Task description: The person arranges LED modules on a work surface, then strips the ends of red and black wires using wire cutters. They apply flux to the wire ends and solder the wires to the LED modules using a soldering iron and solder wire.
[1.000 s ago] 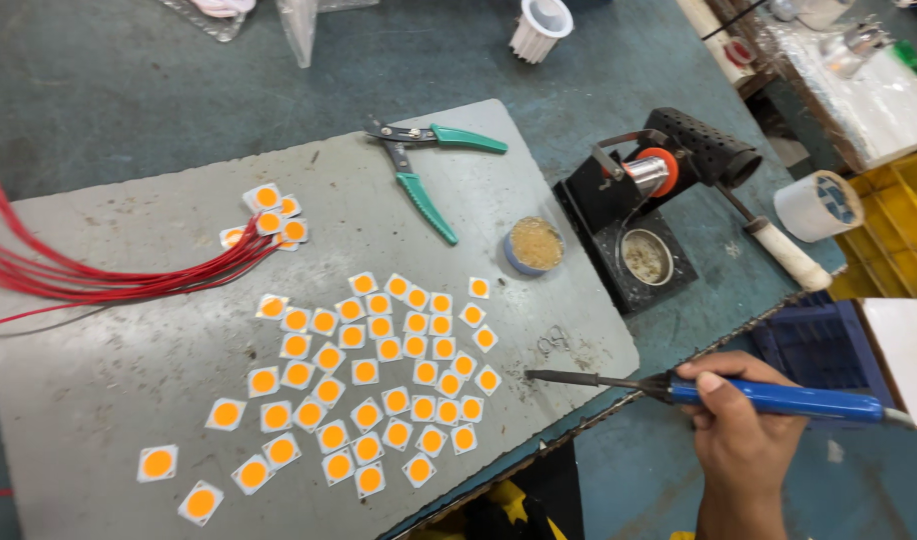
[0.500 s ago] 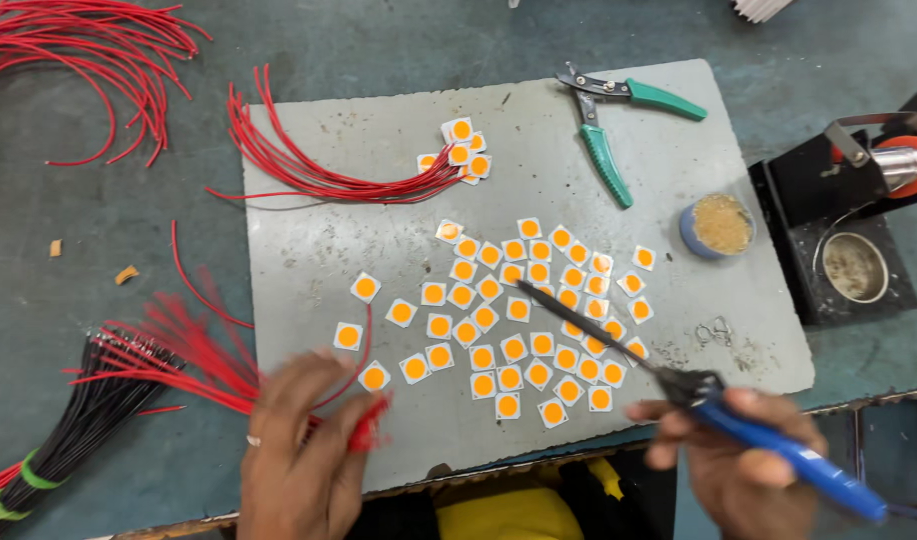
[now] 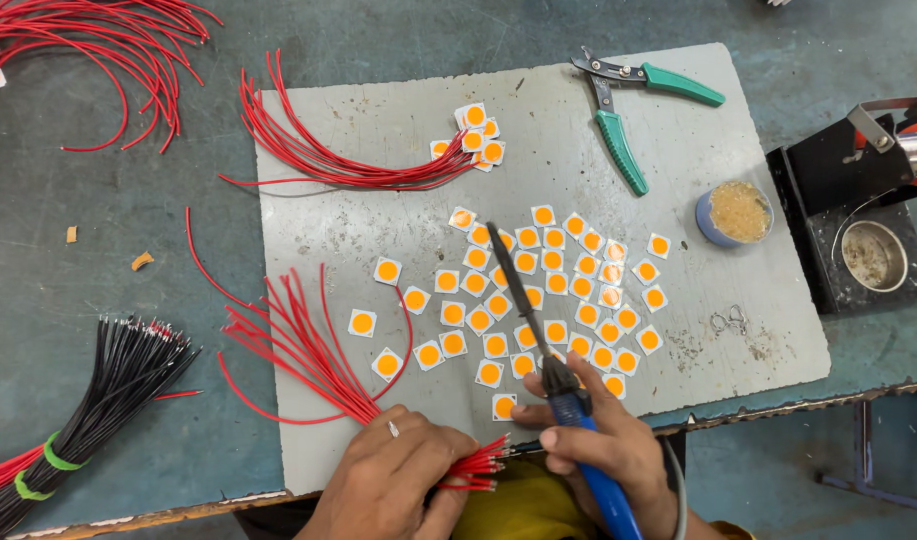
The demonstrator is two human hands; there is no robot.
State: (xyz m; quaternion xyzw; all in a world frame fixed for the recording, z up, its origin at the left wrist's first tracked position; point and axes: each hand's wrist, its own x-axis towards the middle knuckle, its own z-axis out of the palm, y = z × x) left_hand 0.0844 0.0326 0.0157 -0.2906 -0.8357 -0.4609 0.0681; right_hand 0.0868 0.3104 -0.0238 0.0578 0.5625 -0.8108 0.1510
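The left hand (image 3: pixel 394 480) pinches a bundle of thin red wires (image 3: pixel 309 350) (bare ends toward the right) at the near edge of the grey board (image 3: pixel 679 200). The right hand (image 3: pixel 609 450) grips a blue-handled soldering iron (image 3: pixel 554 375), its dark tip over glossy square orange-centred chips (image 3: pixel 554 290).

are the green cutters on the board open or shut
Open: the green cutters lie flat on the grey board with their two handles spread wide apart.

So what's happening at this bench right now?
A person sits at a grey board scattered with small white squares with orange centres. The left hand grips a bundle of red wires near their stripped ends. The right hand holds a blue-handled soldering iron, its tip above the squares. Green-handled cutters lie unused.
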